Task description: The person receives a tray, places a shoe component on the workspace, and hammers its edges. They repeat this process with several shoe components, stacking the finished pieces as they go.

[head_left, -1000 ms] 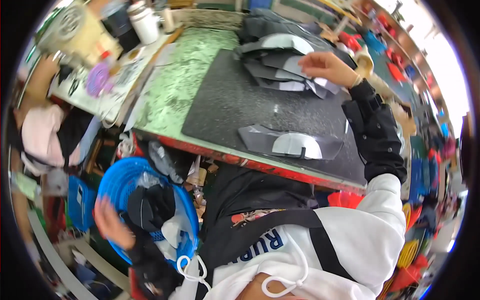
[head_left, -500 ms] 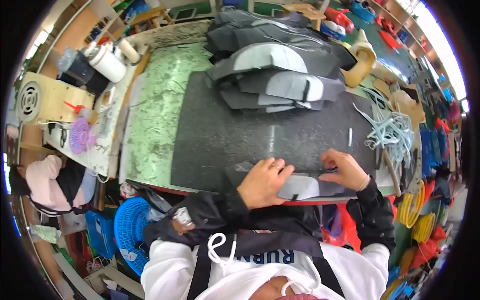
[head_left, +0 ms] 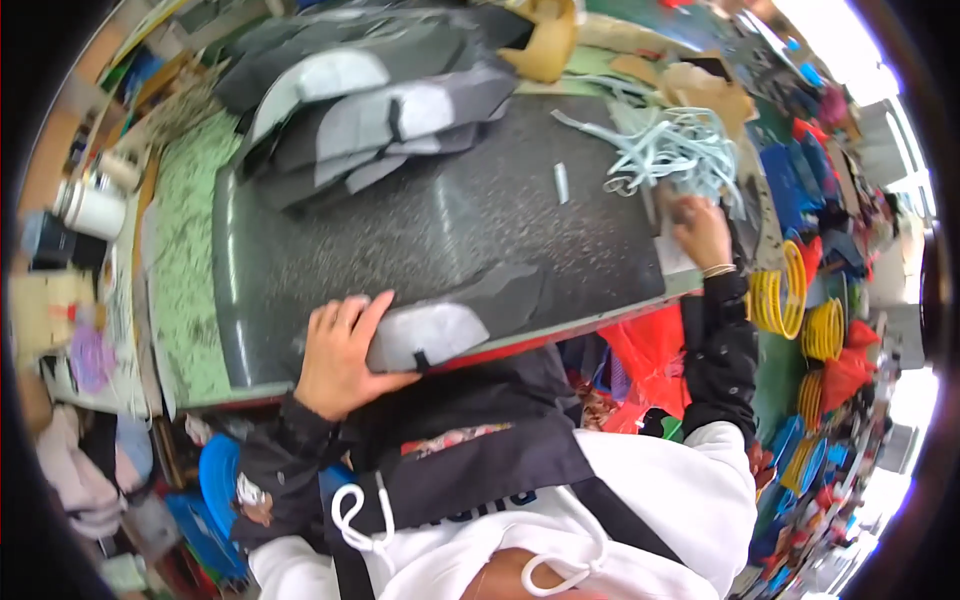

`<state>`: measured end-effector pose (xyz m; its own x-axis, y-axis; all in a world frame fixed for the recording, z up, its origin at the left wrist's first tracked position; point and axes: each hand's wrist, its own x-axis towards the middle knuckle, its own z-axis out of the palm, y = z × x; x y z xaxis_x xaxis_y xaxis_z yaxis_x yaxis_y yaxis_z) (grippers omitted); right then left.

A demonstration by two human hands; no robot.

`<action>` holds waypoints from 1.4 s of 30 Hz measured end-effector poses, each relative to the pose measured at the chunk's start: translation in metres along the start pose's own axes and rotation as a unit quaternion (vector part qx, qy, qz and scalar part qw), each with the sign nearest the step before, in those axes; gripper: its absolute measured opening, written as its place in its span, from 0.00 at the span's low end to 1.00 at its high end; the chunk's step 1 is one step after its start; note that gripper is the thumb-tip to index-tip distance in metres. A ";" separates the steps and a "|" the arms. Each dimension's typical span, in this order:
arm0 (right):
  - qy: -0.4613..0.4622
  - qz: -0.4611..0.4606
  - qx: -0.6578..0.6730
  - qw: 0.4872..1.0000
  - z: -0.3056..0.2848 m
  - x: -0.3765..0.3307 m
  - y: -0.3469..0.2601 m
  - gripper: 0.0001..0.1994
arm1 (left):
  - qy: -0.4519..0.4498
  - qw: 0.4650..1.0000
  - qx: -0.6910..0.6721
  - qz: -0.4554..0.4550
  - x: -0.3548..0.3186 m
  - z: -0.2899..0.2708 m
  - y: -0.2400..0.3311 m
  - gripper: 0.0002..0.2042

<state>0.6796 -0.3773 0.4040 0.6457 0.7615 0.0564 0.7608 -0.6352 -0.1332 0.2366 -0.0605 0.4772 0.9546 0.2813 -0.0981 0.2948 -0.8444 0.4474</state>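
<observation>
A dark grey, curved flat piece [head_left: 505, 300] with a pale grey panel and a small black tab lies along the near edge of the black work mat [head_left: 420, 225]. Over its left end rests my left hand [head_left: 345, 355], fingers stretched out and thumb spread toward the table edge. My right hand [head_left: 704, 240] has reached to the right side of the table, just below a tangle of light blue strips [head_left: 690, 150]. Its fingertips are blurred, so what they touch or hold does not show. A short pale stick [head_left: 561, 183] lies on the mat left of the strips.
A heap of dark grey pieces [head_left: 430, 60] with pale panels covers the far left of the mat. Behind the strips are a tan shoe-last-like form [head_left: 548, 45] and brown paper [head_left: 710, 90]. Red plastic bags [head_left: 645, 365] hang below the near edge; yellow coils [head_left: 778, 292] stand right.
My right hand has left the grey piece and moved right to the blue strips. My left hand stays by the piece, now at its left end. The view has turned rightward.
</observation>
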 end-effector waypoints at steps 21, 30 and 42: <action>-0.137 -0.132 0.207 0.960 -0.099 -0.003 -0.202 0.11 | -0.060 0.971 -0.231 0.017 0.172 0.007 0.039 0.13; -0.045 -0.046 0.223 0.973 -0.088 0.041 -0.178 0.16 | -0.005 0.968 -0.238 -0.073 0.149 -0.044 -0.003 0.12; 0.066 -0.060 0.256 0.963 -0.134 0.066 -0.146 0.15 | 0.010 0.960 -0.279 0.022 0.169 0.004 0.010 0.06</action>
<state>0.6204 -0.2513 0.5595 0.5839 0.7810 0.2214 0.7196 -0.3718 -0.5864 0.4014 -0.0232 0.4610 0.9629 0.2646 -0.0534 0.1799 -0.4814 0.8578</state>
